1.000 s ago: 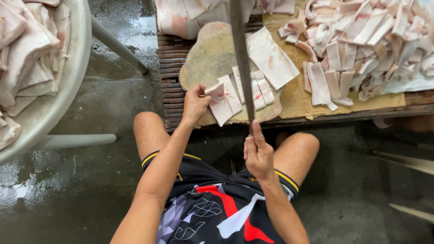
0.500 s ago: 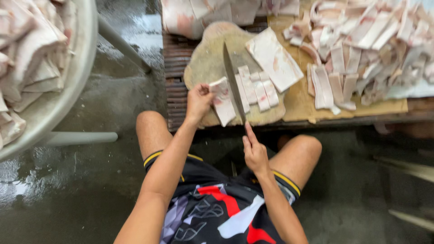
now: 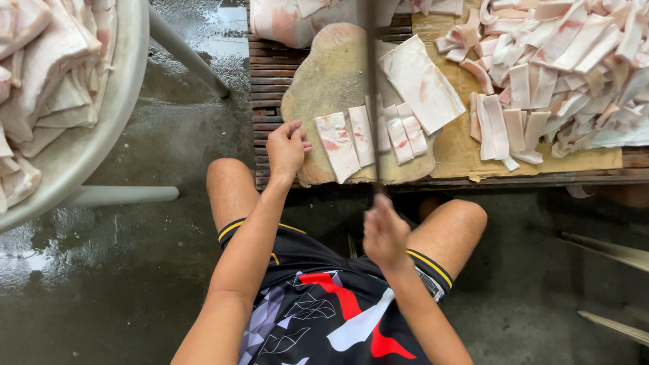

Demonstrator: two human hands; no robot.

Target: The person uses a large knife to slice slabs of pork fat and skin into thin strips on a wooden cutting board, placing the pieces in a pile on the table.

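My right hand [image 3: 384, 233] grips the handle of a long cleaver [image 3: 371, 94], whose blade points away from me, raised and blurred over the board. My left hand [image 3: 286, 149] rests at the left edge of a round wooden chopping block [image 3: 324, 74], fingers curled beside a cut strip of pale pork skin [image 3: 337, 144]. Several more cut strips [image 3: 399, 132] lie side by side on the block. A larger uncut slab [image 3: 420, 82] lies at the block's far right.
A heap of cut strips [image 3: 561, 74] covers cardboard on the low slatted table [image 3: 267, 88] at right. A big metal basin [image 3: 101, 122] of meat pieces stands on legs at left. Wet concrete floor [image 3: 135, 270] surrounds my bare knees.
The cleaver came down on the strips and has lifted again, upright over the block. My left hand let go of the strip and drew back to the block's edge.
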